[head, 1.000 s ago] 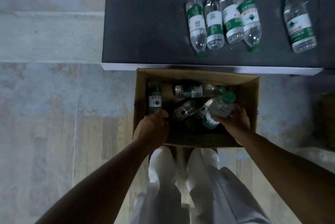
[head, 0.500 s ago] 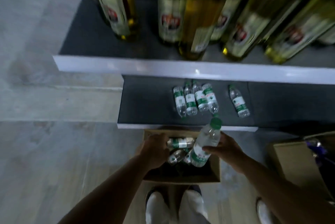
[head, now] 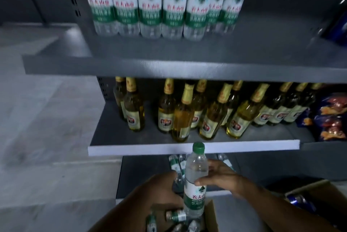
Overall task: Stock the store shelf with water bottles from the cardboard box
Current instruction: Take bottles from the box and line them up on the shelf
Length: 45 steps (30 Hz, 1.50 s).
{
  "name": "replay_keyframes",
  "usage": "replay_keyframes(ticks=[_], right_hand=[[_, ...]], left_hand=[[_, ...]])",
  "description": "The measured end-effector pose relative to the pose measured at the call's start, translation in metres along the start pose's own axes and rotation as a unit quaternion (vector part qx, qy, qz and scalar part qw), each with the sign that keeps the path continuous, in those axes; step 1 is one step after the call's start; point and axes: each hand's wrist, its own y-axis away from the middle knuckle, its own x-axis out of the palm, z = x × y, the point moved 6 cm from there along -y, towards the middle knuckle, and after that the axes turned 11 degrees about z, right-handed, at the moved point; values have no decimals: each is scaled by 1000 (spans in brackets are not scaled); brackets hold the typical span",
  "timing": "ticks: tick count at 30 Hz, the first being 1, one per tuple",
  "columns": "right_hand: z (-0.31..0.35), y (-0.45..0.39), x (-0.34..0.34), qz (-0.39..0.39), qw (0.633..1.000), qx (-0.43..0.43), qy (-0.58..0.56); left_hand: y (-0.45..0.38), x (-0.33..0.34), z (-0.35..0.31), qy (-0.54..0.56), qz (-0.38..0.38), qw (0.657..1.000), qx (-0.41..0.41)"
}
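My right hand (head: 223,177) grips a clear water bottle (head: 196,166) with a green cap and a green label. It holds the bottle upright above the cardboard box (head: 211,216), level with the middle shelf's white edge. My left hand (head: 159,190) is just left of the bottle, over the box; its fingers are hidden. Several more water bottles (head: 175,215) lie in the box. A row of the same water bottles (head: 150,6) stands on the top shelf (head: 169,66). A few bottles (head: 177,164) lie flat on the bottom shelf.
Yellow glass bottles (head: 184,115) fill the middle shelf, with snack bags (head: 332,119) at its right end. The top shelf has bare room right of the water row. A second cardboard box (head: 319,190) sits on the floor at lower right.
My right hand has lifted the bottle out of the box and turned it upright. My view has swung up from the box to the upper shelves. My left hand has risen from the box.
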Motion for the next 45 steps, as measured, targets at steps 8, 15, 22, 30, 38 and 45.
replay_keyframes(ticks=[8, 15, 22, 30, 38, 45], right_hand=[[153, 60, -27, -77, 989, -121, 30], [249, 113, -59, -145, 963, -227, 15], [310, 151, -91, -206, 928, -310, -4], [346, 162, -118, -222, 903, -364, -44], [335, 137, -141, -140, 939, -313, -16], [299, 99, -146, -164, 946, -279, -9]], left_hand=[[57, -79, -115, 68, -2, 983, 173], [100, -147, -192, 85, -115, 956, 257], [125, -191, -251, 80, -200, 928, 303], [132, -221, -294, 45, -318, 901, 292], [111, -242, -306, 127, -308, 894, 298], [89, -251, -300, 127, -277, 911, 277]])
